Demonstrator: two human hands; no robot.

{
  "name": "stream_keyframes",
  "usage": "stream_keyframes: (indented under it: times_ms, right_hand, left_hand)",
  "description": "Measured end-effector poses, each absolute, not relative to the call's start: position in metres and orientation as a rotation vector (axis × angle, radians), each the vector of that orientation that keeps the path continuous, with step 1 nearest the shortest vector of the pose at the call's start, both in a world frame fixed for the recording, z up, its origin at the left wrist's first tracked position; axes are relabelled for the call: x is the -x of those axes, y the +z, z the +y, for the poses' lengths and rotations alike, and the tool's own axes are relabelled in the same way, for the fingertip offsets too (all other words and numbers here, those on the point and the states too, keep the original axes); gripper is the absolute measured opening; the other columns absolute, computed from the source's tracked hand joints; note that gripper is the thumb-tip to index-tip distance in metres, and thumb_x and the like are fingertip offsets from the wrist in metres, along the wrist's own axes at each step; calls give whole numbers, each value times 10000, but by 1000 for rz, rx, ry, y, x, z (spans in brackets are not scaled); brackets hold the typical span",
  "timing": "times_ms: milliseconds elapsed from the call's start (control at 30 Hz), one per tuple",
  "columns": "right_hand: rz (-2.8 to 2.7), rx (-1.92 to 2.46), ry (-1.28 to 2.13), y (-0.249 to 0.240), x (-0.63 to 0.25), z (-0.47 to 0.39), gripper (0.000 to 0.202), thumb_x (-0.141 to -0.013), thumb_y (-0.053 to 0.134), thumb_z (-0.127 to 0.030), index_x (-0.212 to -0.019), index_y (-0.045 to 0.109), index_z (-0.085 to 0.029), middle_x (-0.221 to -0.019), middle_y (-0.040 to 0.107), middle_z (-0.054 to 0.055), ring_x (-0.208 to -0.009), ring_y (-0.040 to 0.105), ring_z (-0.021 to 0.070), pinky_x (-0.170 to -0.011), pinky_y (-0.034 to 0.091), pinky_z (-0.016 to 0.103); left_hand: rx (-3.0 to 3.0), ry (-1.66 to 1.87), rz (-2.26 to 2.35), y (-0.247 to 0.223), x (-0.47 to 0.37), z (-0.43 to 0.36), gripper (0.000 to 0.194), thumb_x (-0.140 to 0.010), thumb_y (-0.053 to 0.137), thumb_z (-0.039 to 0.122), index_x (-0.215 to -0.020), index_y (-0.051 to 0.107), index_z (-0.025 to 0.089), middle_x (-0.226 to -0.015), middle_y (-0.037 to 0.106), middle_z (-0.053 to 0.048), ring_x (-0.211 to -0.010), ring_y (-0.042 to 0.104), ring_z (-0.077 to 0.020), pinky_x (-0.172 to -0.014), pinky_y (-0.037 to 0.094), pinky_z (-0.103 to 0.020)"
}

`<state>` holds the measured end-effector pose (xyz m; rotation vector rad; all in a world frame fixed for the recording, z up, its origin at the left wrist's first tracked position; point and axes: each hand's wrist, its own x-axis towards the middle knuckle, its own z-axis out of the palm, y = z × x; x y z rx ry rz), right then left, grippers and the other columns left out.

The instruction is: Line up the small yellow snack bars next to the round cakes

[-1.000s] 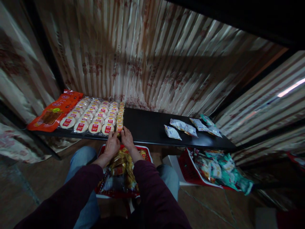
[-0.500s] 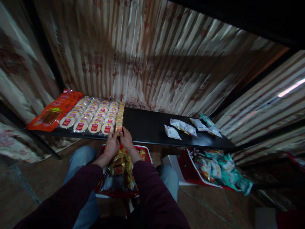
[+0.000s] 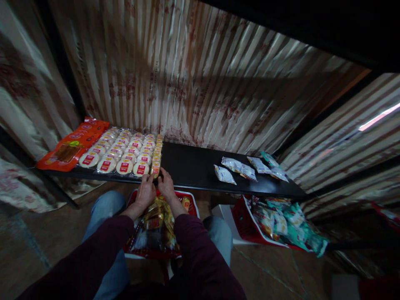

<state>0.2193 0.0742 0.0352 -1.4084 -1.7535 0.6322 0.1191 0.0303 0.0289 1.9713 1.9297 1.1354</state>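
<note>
On the black shelf (image 3: 190,164), a narrow row of small yellow snack packets (image 3: 156,158) runs from back to front. My left hand (image 3: 146,191) and my right hand (image 3: 166,184) meet at the near end of this row, at the shelf's front edge. Their fingers close in from either side on the nearest packet, which they partly hide. Just left of that row lie several rows of round, pale wrapped cakes (image 3: 124,166) with red labels. Below my hands, between my knees, a red basket (image 3: 196,210) holds many gold-wrapped packets (image 3: 155,218).
A large orange packet (image 3: 67,146) lies at the shelf's left end. Several white and blue packets (image 3: 225,174) lie toward the right. Under that side stands another red basket (image 3: 242,218) of green and white bags (image 3: 295,221). A pleated curtain (image 3: 187,75) hangs behind.
My hands stay at the near end of the yellow row, with hardly any movement. The view has shifted very slightly; the packets and baskets keep their places.
</note>
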Motion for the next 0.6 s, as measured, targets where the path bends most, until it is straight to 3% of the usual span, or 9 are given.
stream_keyframes:
  times_ms: [167,367,600]
  right_hand:
    - [-1634,1361,631,34,-227,58,459,-796,427,-125,-1248,507,-145,-1193,615,98,-1096,566,169,-1004,410,344]
    - [-1585,1467,683,4,-253,7,304,-831,414,-155,-1070,603,-158,-994,693,70,-916,638,165,-872,480,302]
    - [-1610,1689,525,-38,-283,-40,298,-772,457,-97,-995,646,-154,-1031,661,110,-1006,591,215,-923,449,371]
  left_hand:
    - [-1951,1188,1878,34,-117,21,454,-770,411,63,-1201,539,133,-1066,539,-118,-932,578,-192,-863,497,-338]
    - [-1979,1042,1672,1,-110,-26,327,-811,368,103,-989,637,157,-988,614,-89,-968,586,-191,-916,472,-347]
    - [-1848,626,1811,-56,-116,-71,396,-766,544,255,-1135,583,118,-1237,558,-166,-1183,495,-263,-1019,378,-413]
